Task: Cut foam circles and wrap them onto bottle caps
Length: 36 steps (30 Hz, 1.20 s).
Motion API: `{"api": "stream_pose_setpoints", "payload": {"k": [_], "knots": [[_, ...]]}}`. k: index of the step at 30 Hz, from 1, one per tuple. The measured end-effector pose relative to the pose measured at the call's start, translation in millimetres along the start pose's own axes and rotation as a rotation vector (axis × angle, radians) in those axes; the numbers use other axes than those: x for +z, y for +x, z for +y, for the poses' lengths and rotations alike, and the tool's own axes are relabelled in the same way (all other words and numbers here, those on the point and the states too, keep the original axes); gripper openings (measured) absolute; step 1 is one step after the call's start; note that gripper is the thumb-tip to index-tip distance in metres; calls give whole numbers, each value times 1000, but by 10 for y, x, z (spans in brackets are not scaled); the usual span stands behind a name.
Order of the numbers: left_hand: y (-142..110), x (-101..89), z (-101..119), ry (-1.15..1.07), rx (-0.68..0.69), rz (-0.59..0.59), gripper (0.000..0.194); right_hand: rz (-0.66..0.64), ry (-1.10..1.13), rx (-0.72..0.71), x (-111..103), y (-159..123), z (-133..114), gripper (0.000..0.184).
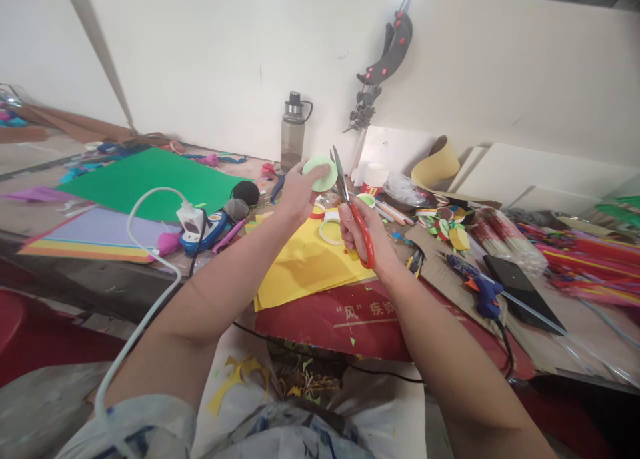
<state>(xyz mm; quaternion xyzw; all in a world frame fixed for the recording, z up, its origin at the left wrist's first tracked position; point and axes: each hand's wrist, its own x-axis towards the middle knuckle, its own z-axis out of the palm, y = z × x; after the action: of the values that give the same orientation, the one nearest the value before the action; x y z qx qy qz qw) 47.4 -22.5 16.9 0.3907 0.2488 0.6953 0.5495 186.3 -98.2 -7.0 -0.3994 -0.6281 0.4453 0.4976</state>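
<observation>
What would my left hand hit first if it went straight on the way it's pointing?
Leading with the pale green disc it holds, your left hand would probably meet the scissors in your right hand; depth is unclear.

The left forearm [240,265] and right grip [379,235] hid parts of the yellow paper [295,265]. Above the paper, the thumb of the left grip [297,195] covered some of the pale green disc [327,183], and the right grip concealed part of the scissors [343,187]. Far right of the paper, multicoloured strands [590,259] blurred out of view; far left, a red seat [30,332] was cut off.
</observation>
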Motion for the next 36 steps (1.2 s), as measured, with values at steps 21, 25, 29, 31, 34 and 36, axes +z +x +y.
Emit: {"api": "stream_pose_setpoints", "payload": {"k": [21,25,29,31,34,36], "knots": [[-14,25,41,32,-61,-32,30,-42,-26,-26,-38,1,10,61],[-8,21,48,41,-65,-36,30,-34,-5,-11,-20,-1,-9,61],[1,6,51,42,-62,-56,30,-14,12,17,4,-15,-40,64],[3,1,49,38,-54,-58,29,-10,17,19,12,-21,-52,65],[5,1,45,36,-55,-49,31,-7,17,17,19,-26,-67,65],[7,0,43,39,-60,-45,32,-3,20,22,26,-27,-76,67]]}}
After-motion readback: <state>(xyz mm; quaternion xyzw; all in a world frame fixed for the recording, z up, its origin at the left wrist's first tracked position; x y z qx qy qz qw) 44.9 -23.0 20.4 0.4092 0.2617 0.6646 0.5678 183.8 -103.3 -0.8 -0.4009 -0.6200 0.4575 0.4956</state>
